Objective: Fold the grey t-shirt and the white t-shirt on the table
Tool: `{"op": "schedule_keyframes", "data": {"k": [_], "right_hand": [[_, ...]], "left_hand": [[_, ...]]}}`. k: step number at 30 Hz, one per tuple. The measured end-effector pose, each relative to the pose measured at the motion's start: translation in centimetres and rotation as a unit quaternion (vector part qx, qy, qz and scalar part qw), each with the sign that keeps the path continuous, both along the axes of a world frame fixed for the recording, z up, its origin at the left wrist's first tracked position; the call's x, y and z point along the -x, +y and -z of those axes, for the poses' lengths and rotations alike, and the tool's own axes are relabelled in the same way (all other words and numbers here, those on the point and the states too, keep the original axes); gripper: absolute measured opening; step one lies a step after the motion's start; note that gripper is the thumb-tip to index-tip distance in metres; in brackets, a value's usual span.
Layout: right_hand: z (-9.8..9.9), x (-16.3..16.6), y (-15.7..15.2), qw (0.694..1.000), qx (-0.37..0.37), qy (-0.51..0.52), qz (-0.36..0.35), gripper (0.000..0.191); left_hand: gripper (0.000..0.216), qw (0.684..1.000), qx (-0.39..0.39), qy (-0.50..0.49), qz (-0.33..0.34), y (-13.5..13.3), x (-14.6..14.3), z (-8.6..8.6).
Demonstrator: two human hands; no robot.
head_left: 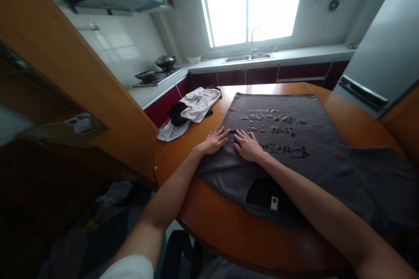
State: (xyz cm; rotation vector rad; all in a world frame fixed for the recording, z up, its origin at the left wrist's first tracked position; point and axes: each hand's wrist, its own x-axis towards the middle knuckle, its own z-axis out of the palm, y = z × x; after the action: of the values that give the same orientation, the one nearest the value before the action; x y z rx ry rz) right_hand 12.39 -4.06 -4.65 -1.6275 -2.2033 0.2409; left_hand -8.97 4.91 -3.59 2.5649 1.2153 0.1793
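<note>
grey shirt: the dark grey shirt (324,168) lies spread on the wooden table (209,218), under both hands and reaching away to their right; its raised lettering (288,130) reads upside down from here.
left hand: the left hand (214,140) is palm down with fingers spread, resting at the shirt's left edge, gripping nothing that shows.
right hand: the right hand (249,144) lies flat and open on the cloth, just beside the left, its fingers next to the lettering.
neck opening: the neck opening (258,194) faces the person, with a white tag (274,202) inside.
sleeve: one sleeve (389,174) stretches out to the right; how the other one lies is hard to tell.
in the way: the right forearm (304,198) crosses over the shirt, hiding part of the neck opening and some cloth.
clothes pile: white cloth (201,104) and black cloth (177,113) sit bunched on the table's far left, apart from the shirt.
beyond: stove (163,77) at left, sink (237,59) beneath the window (225,4), fridge (379,43) at right.
</note>
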Motion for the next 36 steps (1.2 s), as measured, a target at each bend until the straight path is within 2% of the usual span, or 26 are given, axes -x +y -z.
{"op": "schedule_keyframes", "data": {"k": [2, 4, 8, 11, 15, 18, 21, 25, 28, 30, 33, 36], "right_hand": [[0.2, 0.0, 0.0, 1.000, 0.009, -0.007, 0.001, 0.049], [0.0, -0.1, -0.1, 1.000, -0.006, -0.003, 0.006, 0.047], [-1.8, 0.0, -0.9, 0.995, -0.096, 0.034, -0.014, 0.039], [-3.2, 0.6, -2.1, 0.980, -0.130, 0.074, -0.128, 0.038], [-3.2, 2.1, -3.6, 0.948, -0.093, 0.085, -0.291, 0.032], [-2.2, 3.1, -4.2, 0.930, -0.096, 0.083, -0.346, 0.031], [-1.4, 3.7, -4.3, 0.916, -0.091, 0.065, -0.386, 0.042], [-1.1, 3.8, -4.4, 0.910, -0.066, 0.052, -0.407, 0.047], [-1.1, 3.8, -4.2, 0.911, -0.062, 0.088, -0.399, 0.040], [-1.1, 3.4, -3.7, 0.923, -0.076, 0.129, -0.356, 0.033], [-1.2, 2.3, -2.4, 0.960, -0.126, 0.168, -0.185, 0.032], [-1.1, 0.8, -1.1, 0.984, -0.132, 0.120, -0.025, 0.040]], "left_hand": [[0.060, 0.999, 0.016, 0.034, 0.005, -0.4, -0.2, 0.2], [0.059, 1.000, 0.000, 0.029, 0.004, -0.6, -0.3, 0.1], [0.056, 0.999, -0.026, 0.018, 0.007, -0.6, -0.4, -0.1], [0.058, 0.999, -0.008, 0.049, 0.009, -0.5, -0.3, 0.2], [0.061, 0.998, -0.012, 0.065, 0.018, -0.3, -0.3, 0.5], [0.059, 0.998, -0.006, 0.066, 0.009, -0.5, -0.4, 0.2], [0.059, 0.998, 0.000, 0.064, 0.010, -0.8, -0.5, -0.2], [0.059, 0.999, 0.007, 0.047, 0.008, -0.9, -0.4, -0.2], [0.058, 1.000, 0.014, 0.013, 0.005, -0.4, -0.1, 0.3], [0.057, 0.999, 0.018, -0.038, -0.010, 0.1, 0.1, 0.6], [0.059, 0.988, -0.003, -0.149, -0.030, 0.8, 0.0, 0.8], [0.060, 0.975, -0.046, -0.215, -0.027, 0.9, -0.5, 0.5]]}}
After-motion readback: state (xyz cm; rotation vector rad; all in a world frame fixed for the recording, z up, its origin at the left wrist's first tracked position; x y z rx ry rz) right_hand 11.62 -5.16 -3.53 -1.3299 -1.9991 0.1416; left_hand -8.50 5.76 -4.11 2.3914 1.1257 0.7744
